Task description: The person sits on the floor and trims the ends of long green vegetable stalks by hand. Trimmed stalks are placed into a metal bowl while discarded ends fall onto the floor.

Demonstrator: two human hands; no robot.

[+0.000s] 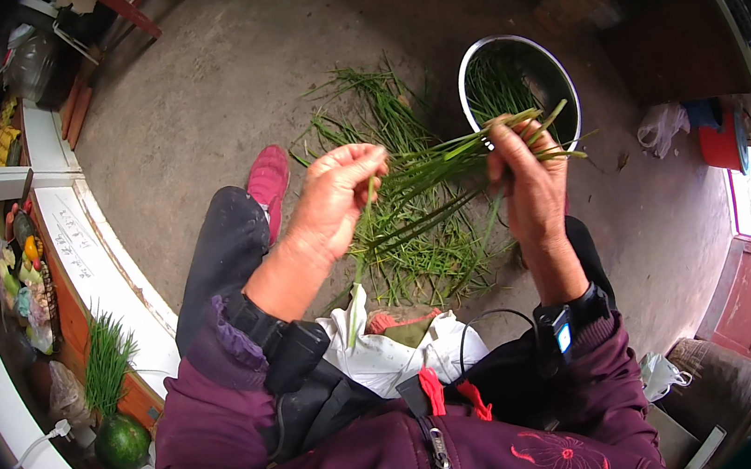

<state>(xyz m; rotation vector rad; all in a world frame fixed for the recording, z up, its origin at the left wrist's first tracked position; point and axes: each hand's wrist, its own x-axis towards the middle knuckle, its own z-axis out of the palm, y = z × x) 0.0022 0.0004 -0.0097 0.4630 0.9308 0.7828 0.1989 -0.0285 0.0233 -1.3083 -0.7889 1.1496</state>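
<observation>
In my right hand is a loose bunch of green garlic chives, gripped at the stem ends, the blades trailing left. My left hand has thumb and fingertips pinched together at the left side of the bunch, with a thin green blade at its fingers. Beneath both hands a pile of chives lies spread on the concrete floor. A round metal basin with chives inside stands just beyond my right hand. A white plastic bag lies between my legs.
Along the left runs a white shelf unit with vegetables, an upright bunch of chives and a watermelon. A red bucket and a plastic bag are at the right. Red wooden legs stand at the upper left.
</observation>
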